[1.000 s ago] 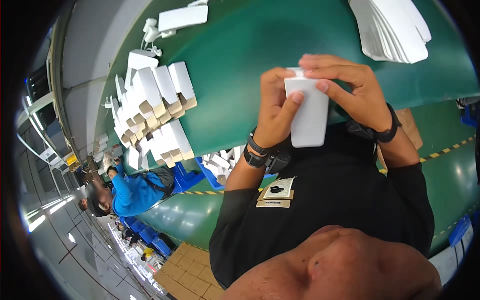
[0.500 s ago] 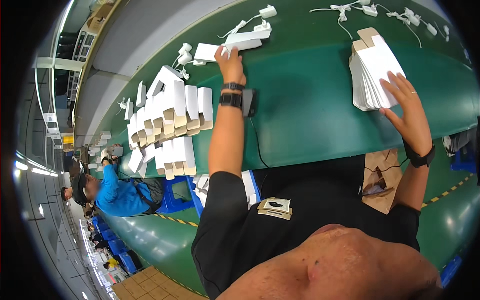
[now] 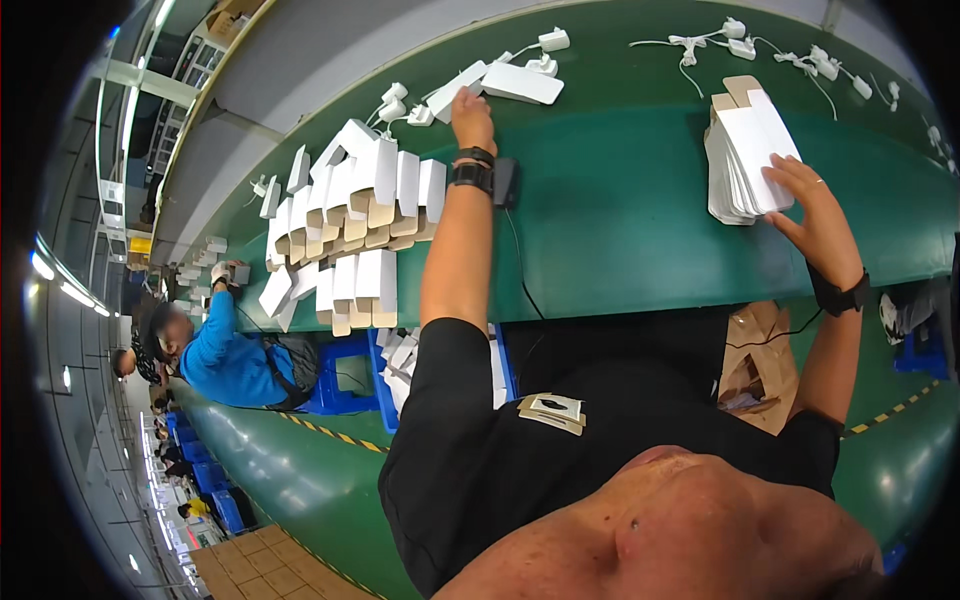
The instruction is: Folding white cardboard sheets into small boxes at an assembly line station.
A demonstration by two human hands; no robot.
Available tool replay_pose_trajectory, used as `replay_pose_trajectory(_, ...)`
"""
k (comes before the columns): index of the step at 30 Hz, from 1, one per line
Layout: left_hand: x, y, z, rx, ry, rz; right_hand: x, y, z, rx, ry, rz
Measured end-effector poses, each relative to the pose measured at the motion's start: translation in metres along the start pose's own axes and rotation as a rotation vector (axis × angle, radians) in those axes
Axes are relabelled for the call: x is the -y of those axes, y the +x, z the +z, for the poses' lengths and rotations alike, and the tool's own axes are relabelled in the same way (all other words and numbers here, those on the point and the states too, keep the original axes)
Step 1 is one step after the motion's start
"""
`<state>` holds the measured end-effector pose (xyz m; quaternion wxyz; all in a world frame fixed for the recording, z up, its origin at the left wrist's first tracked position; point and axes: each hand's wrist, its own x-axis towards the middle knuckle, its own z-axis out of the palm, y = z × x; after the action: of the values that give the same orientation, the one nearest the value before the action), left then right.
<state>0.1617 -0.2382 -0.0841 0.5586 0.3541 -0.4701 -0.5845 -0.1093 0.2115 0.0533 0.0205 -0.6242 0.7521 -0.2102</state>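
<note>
Left hand [image 3: 474,126] has swung out to a white box [image 3: 449,98] across the table [image 3: 620,240], its grip I cannot tell, while the right hand [image 3: 818,214], fingers spread, rests against stacked cartons [image 3: 748,135], seemingly steadying them.

So I'm standing in this long workshop and everything's green: the workbench [image 3: 620,270] top, plus a shiny floor [image 3: 300,480] with black-and-yellow tape [image 3: 335,432] on it. Grey panel [image 3: 320,70] runs behind the bench, blue stool [image 3: 348,347] beside it. Bright strip lights [image 3: 76,295] off to the left, glaring on the floor. Tan cartons [image 3: 265,570] sit farther back.
</note>
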Motion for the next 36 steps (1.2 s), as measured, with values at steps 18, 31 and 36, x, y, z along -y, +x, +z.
replay_pose_trajectory(18,0.033,0.034,0.034,0.055,0.607,0.214,0.001,-0.005,-0.003,-0.008,-0.011,0.022)
replay_pose_trajectory(31,0.014,0.055,-0.018,-0.008,0.259,-0.061,-0.019,0.002,0.010,-0.109,-0.022,-0.125)
replay_pose_trajectory(36,0.004,-0.044,0.018,0.088,-0.022,-0.145,-0.030,-0.010,0.009,-0.052,-0.012,-0.069)
